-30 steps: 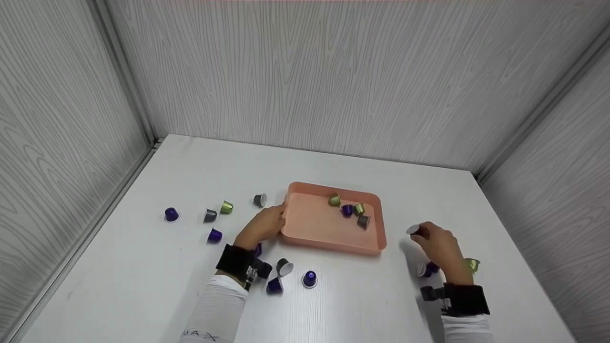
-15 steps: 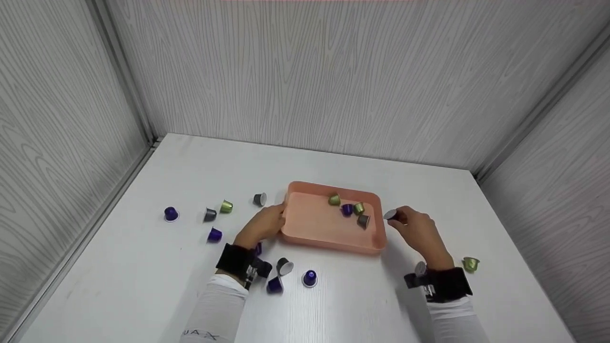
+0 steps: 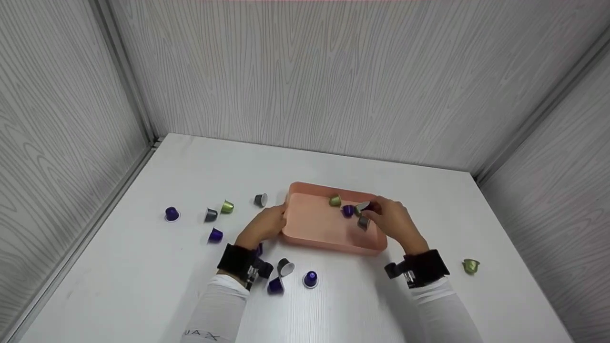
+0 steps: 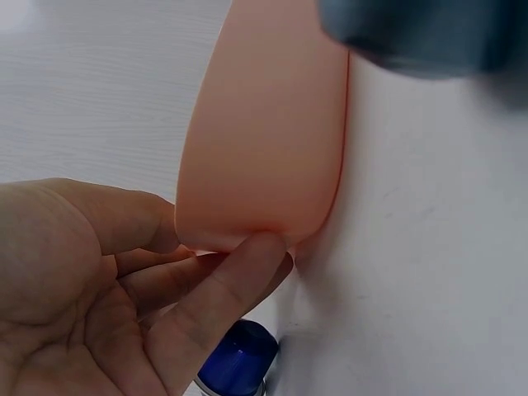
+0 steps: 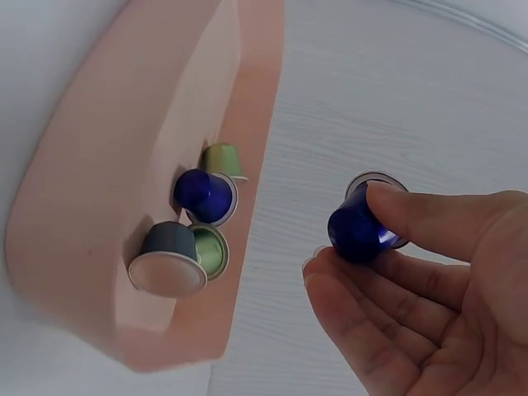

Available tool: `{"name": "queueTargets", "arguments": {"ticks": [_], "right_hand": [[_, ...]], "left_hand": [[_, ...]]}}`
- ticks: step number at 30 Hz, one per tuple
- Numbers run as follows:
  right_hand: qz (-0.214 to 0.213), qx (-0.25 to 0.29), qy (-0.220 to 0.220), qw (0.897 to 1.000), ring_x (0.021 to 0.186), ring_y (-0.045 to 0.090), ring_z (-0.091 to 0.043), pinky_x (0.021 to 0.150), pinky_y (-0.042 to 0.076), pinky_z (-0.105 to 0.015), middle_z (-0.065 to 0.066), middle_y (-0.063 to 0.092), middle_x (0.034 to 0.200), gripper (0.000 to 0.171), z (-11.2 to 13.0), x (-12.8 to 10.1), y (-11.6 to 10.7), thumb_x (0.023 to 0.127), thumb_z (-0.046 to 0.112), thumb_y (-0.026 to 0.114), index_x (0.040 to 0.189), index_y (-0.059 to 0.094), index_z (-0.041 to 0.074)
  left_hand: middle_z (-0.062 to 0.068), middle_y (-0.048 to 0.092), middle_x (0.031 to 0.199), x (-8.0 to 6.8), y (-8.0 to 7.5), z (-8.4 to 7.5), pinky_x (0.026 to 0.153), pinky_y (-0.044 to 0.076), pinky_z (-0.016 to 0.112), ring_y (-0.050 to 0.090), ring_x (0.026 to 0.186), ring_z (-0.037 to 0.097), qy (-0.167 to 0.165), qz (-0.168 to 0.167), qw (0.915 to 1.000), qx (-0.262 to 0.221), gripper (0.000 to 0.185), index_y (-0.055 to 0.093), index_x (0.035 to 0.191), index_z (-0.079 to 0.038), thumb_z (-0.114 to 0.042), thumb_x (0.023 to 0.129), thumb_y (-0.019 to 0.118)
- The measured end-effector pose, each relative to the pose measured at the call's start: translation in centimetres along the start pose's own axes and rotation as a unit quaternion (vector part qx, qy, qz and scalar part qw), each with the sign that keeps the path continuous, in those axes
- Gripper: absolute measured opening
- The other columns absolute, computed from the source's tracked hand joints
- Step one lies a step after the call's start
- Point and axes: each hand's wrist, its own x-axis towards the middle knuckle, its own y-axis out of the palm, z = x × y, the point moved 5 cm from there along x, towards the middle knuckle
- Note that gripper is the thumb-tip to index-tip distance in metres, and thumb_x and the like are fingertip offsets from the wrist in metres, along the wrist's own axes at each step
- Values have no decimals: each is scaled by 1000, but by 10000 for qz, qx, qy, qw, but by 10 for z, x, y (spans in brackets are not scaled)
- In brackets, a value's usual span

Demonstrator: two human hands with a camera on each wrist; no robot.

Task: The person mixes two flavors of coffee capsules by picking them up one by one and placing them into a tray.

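Note:
My right hand (image 3: 391,220) hovers over the right end of the pink tray (image 3: 329,244) and pinches a purple capsule (image 3: 364,206) between thumb and fingers. The right wrist view shows this purple capsule (image 5: 360,229) in the fingertips of the right hand (image 5: 412,289), beside the tray's rim (image 5: 257,99). Inside the tray lie two green capsules (image 5: 221,159), a purple one (image 5: 204,195) and a grey one (image 5: 169,257). My left hand (image 3: 266,224) rests against the tray's left end, and one fingertip (image 4: 260,247) touches the tray's corner (image 4: 264,148).
Loose capsules lie on the white table: purple (image 3: 172,214), grey (image 3: 210,215), green (image 3: 227,207), grey (image 3: 260,199) and purple (image 3: 215,235) at the left. Near my left wrist are a grey one (image 3: 285,267) and two purple (image 3: 310,279). A green one (image 3: 470,266) lies right. Grey walls enclose the table.
My right hand has carried the purple capsule left from the table at the tray's right to above the tray. The left hand has stayed at the tray's left end.

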Motion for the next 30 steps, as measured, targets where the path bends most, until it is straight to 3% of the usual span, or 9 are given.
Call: {"name": "queueTargets", "arguments": {"ticks": [10, 19, 24, 27, 30], "right_hand": [[348, 272, 103, 9990, 84, 65, -20, 74, 52, -40, -5, 70, 92, 24, 17, 27, 19, 92, 26, 68, 104, 68, 5], [710, -118, 377, 9967, 77, 65, -22, 75, 53, -41, -6, 70, 88, 28, 26, 49, 34, 93, 33, 66, 104, 70, 7], [902, -908, 586, 9900, 62, 67, -23, 63, 53, -39, -2, 68, 76, 31, 26, 55, 46, 92, 43, 65, 101, 71, 13], [991, -757, 625, 9902, 55, 62, -22, 52, 48, -32, -2, 62, 71, 29, 25, 57, 55, 92, 39, 66, 93, 68, 11], [896, -571, 499, 9931, 61, 53, -17, 55, 44, -30, -2, 57, 74, 25, 25, 58, 63, 90, 32, 70, 90, 66, 8]], "left_hand": [[21, 61, 125, -2, 1, 1, 101, 42, 46, 57, 109, 30, -117, 37, 9999, 59, 48, 48, 141, 2, -5, 94, 46], [22, 61, 126, -1, 1, -1, 100, 42, 47, 57, 113, 31, -46, 35, 10000, -30, 46, 49, 141, 1, -7, 96, 49], [21, 61, 126, -1, 1, -1, 101, 42, 47, 57, 112, 30, -76, 46, 9999, -79, 45, 49, 141, 1, -8, 96, 49], [21, 60, 127, -1, 0, -1, 101, 42, 46, 57, 113, 30, -80, 32, 9999, -74, 45, 49, 141, 1, -7, 96, 48], [21, 61, 126, -2, -1, -1, 101, 42, 46, 57, 112, 30, -47, -9, 10000, -83, 46, 49, 141, 1, -6, 95, 47]]}}
